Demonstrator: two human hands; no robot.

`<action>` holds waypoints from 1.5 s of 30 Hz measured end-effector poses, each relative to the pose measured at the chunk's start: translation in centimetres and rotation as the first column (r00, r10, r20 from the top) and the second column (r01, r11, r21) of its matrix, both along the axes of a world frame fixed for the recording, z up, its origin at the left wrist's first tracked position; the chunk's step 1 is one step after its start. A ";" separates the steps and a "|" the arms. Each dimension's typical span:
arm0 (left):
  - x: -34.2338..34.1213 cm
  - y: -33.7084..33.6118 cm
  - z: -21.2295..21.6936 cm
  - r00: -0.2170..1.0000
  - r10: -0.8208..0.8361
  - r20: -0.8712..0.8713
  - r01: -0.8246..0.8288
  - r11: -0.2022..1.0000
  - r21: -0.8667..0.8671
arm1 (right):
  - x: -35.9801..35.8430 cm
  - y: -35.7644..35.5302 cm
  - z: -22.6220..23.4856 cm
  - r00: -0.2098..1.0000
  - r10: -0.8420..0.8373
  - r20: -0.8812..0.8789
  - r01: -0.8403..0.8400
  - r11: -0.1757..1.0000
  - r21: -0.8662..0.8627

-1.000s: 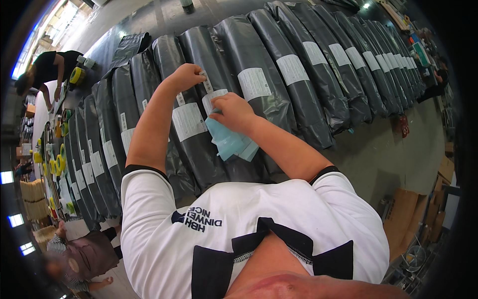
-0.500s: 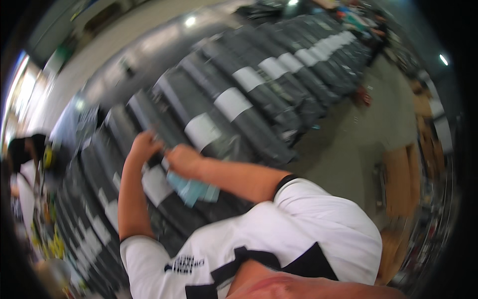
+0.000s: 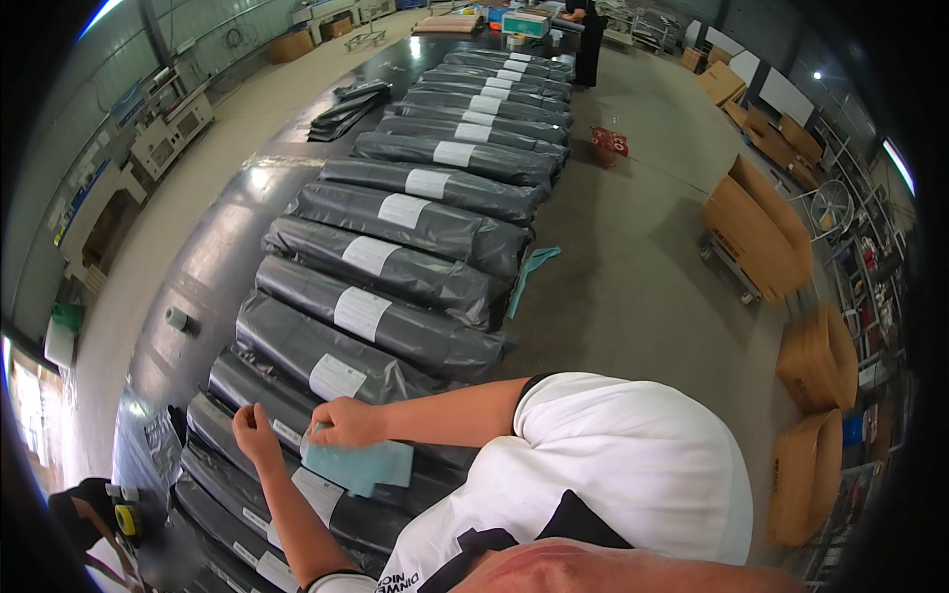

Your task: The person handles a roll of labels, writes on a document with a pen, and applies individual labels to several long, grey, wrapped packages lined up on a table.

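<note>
My right hand (image 3: 341, 423) is closed on a light blue sheet (image 3: 358, 466), which hangs down from its fingers. My left hand (image 3: 253, 431) is a short way to the left, its fingers pinched together; whether anything small is between them I cannot make out. Both hands are above a row of long packages wrapped in dark grey plastic. A small white label strip (image 3: 287, 433) shows between the hands on one package. The neighbouring package (image 3: 282, 341) carries a wide white label (image 3: 337, 379).
Dark folded plastic bags (image 3: 348, 111) and a small roll (image 3: 176, 318) lie on the shiny dark table (image 3: 203, 267). Cardboard boxes (image 3: 759, 232) stand to the right. A light blue strip (image 3: 531, 277) hangs off the packages' right ends. Other people are at the far end and lower left.
My view has turned, and more of the row and room shows. My hands, close together before, are now farther apart. The light blue sheet stays with my right hand.
</note>
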State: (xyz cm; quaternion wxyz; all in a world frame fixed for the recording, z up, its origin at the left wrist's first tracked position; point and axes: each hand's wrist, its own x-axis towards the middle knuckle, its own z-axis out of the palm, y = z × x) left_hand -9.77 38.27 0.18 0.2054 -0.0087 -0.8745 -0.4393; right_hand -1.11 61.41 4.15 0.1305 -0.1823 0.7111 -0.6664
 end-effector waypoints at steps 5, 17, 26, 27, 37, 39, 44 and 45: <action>8.6 8.8 8.6 0.808 -0.584 0.079 0.325 0.553 0.768 | -1.1 5.9 2.4 0.961 0.052 0.273 0.109 0.834 -0.541; 10.2 24.8 13.8 0.909 -0.416 0.022 0.391 0.870 0.300 | -0.6 21.6 6.4 0.988 0.144 0.055 -0.094 0.846 -0.525; 12.1 30.9 17.3 0.914 -0.363 -0.184 0.305 0.910 -0.279 | -0.4 26.3 7.3 0.946 0.255 0.200 -0.078 0.777 -0.625; 12.3 31.0 17.3 0.912 -0.358 -0.200 0.292 0.910 -0.295 | -0.3 26.2 7.4 0.951 0.236 0.201 -0.069 0.794 -0.604; 13.1 29.4 14.9 0.949 -0.314 -0.036 0.231 0.610 0.758 | -1.4 22.7 6.3 0.987 0.118 0.105 -0.054 0.874 -0.482; 12.9 28.7 13.7 0.964 -0.265 -0.029 0.216 0.714 0.666 | -1.3 21.8 6.6 0.995 0.081 0.065 -0.047 0.908 -0.417; 12.6 26.0 12.2 0.983 -0.183 0.000 0.146 0.781 0.607 | -0.8 19.5 7.4 0.998 0.062 -0.014 -0.063 0.933 -0.354; 12.6 25.2 11.8 0.983 -0.185 0.002 0.148 0.790 0.595 | -0.7 19.1 7.2 0.998 0.070 -0.005 -0.067 0.930 -0.362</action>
